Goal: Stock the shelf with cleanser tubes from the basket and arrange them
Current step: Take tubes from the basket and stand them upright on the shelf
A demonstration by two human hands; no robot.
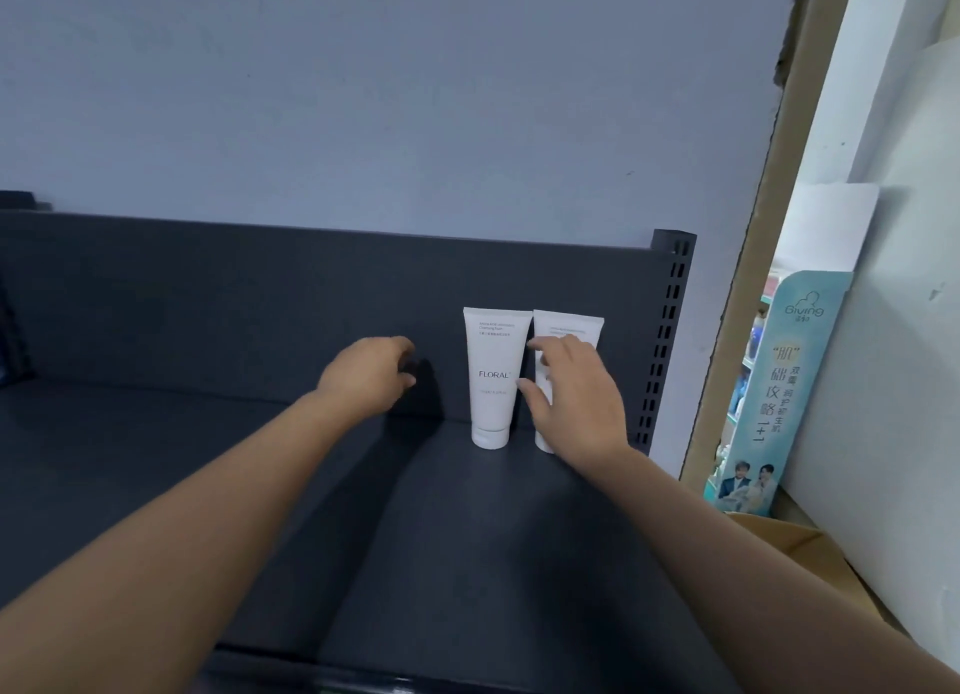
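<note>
Two white cleanser tubes stand cap-down against the back panel of the dark shelf [260, 485]. The left tube [493, 376] reads FLORAL and stands free. My right hand [576, 397] covers much of the right tube [566, 324], fingers spread over its front and thumb in the gap between the tubes; I cannot tell whether the fingers press on it. Left of the tubes, my left hand [369, 376] hovers near the back panel, loosely curled and holding nothing. The basket is out of view.
A slotted shelf upright [667, 340] stands just right of the tubes. Beyond it are a brown-edged white panel [753, 278], a teal "Giving" display board [779, 381] and a cardboard box [789, 553]. The shelf surface stretches left, with a dark object [13, 330] at its far end.
</note>
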